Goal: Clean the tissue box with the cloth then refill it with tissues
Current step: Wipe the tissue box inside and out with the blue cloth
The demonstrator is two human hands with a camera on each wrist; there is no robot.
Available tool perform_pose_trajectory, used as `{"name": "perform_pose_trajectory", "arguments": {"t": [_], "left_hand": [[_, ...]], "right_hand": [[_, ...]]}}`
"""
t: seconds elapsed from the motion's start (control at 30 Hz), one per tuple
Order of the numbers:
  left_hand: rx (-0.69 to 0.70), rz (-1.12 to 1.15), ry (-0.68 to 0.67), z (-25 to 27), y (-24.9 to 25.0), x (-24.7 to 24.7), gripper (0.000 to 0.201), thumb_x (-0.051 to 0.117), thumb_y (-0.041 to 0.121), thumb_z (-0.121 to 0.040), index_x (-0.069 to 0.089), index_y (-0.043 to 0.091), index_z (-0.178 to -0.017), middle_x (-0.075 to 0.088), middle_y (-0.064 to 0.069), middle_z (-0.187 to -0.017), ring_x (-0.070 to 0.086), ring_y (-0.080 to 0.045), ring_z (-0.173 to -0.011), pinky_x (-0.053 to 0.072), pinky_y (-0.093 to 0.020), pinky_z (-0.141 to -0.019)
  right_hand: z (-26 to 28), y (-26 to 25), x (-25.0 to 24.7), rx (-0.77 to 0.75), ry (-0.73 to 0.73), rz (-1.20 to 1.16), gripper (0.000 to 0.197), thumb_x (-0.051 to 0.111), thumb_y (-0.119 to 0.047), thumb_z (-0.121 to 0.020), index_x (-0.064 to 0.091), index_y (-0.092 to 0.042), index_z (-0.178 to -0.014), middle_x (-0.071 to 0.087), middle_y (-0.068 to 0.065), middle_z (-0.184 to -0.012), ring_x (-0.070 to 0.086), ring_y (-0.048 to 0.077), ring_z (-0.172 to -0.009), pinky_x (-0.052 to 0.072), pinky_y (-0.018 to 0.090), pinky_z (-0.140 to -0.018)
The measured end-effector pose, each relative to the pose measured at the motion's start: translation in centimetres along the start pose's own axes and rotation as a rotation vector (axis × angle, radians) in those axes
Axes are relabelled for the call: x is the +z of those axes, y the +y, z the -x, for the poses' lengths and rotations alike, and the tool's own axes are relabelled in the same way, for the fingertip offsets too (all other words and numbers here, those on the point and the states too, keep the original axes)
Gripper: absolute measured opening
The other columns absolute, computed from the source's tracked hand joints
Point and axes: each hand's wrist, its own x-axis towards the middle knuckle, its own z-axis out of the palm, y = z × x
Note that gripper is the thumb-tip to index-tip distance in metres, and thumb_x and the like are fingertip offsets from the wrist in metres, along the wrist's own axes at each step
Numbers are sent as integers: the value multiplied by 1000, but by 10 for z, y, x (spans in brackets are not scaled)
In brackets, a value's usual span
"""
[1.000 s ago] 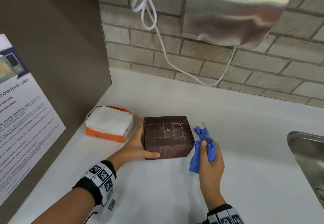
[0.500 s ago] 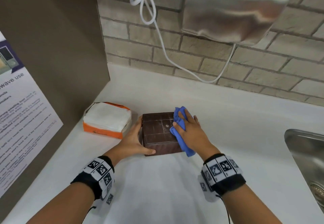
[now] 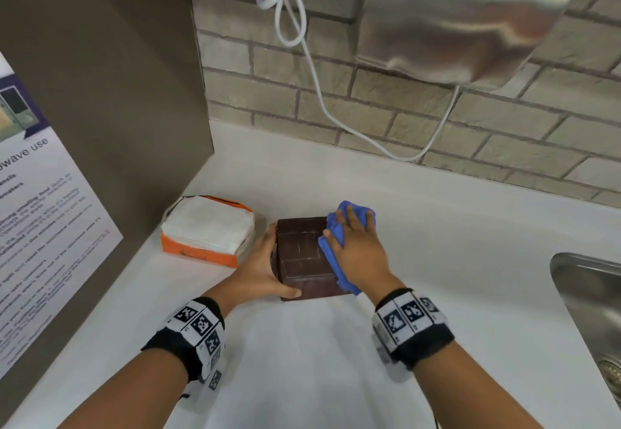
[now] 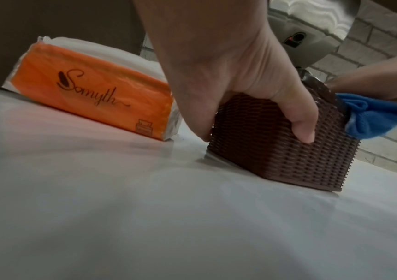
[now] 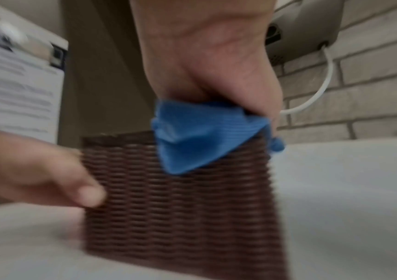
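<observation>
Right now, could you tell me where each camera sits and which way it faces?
Head: looks down from above at the tissue box on the counter; both forearms show.
Left wrist: low by the counter, looks along the left hand gripping the box; tissue pack behind.
Right wrist: low, blurred, looks along the right hand pressing the cloth on the box.
All share box and cloth.
</observation>
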Motion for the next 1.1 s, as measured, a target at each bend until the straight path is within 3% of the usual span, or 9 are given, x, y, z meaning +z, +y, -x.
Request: {"name": "perform_pose_trajectory", "arguments": {"t": [0.17, 0.37, 0.5, 0.6, 0.7, 0.77, 0.83, 0.97, 1.1], "left_hand": [[16, 71, -43, 0, 3, 0, 114, 79, 48, -49, 6, 39, -137, 21, 30, -137, 24, 21, -127, 22, 6, -98], [-13, 95, -15, -1, -10, 5, 120, 90, 4, -54, 11, 62, -123, 27, 56, -120, 35, 32, -112, 40, -4, -89], [-36, 60, 8, -3, -12, 5, 125, 93, 22, -50, 5, 60, -130, 26, 33, -138, 34, 17, -126, 38, -11, -100], [-23, 16, 13, -5, -13, 5, 124, 82, 55, -51, 9, 29, -148, 19, 10, -153, 21, -2, -141, 19, -5, -108], [-88, 119, -32, 0, -10, 1, 85, 71, 48, -74, 24, 18, -138, 32, -10, -149, 32, 11, -130, 21, -4, -108], [-81, 142, -22, 1, -6, 0, 79, 73, 55, -69, 35, 17, -127, 49, -9, -130, 43, 21, -110, 31, -10, -108], [-72, 105, -19, 1, -3, 2, 110, 74, 73, -47, 42, 8, -130, 52, -4, -125, 47, 9, -115, 36, -18, -108], [-58, 45, -19, 0, -13, 4, 113, 90, 21, -52, 25, 13, -145, 41, 12, -137, 39, 11, -123, 31, 3, -95], [-75, 54, -22, 1, -14, 5, 98, 84, 3, -63, 27, 7, -142, 42, 3, -135, 41, -7, -127, 30, -14, -105]], "right_hand": [[31, -51, 28, -348, 43, 98, 86, -12, -64, -86, 22, -18, -150, 22, 2, -159, 5, 29, -148, -6, 36, -119], [-15, -18, -1, -182, 69, -78, 50, 34, -42, -100, 34, -20, -145, 27, 2, -156, 12, 27, -146, 9, 33, -119], [-12, -40, -5, -129, 122, 70, 53, 28, -38, -102, 35, -8, -145, 33, 8, -154, 19, 29, -144, 3, 37, -119], [22, -65, 18, -252, 67, 217, 59, 27, -44, -97, 42, -9, -142, 45, 11, -147, 32, 28, -141, 10, 43, -117], [46, -73, 34, -312, 20, 83, 56, 41, -46, -91, 48, -18, -139, 49, 5, -145, 39, 26, -138, 11, 37, -112], [39, -72, 25, -375, 19, 94, 57, 47, -45, -93, 41, -17, -143, 41, 5, -151, 28, 30, -143, 5, 36, -116], [16, -67, 11, -386, -13, 71, 58, 39, -45, -98, 27, -19, -149, 22, 2, -159, 7, 29, -148, 0, 37, -120], [-23, -74, 15, -253, -8, 3, 56, 34, -44, -99, 31, -17, -148, 27, 4, -156, 6, 32, -147, 5, 42, -121], [-4, -92, 31, -234, 84, -3, 62, 47, -40, -92, 37, -10, -145, 36, 9, -153, 16, 36, -146, 8, 47, -119]]}}
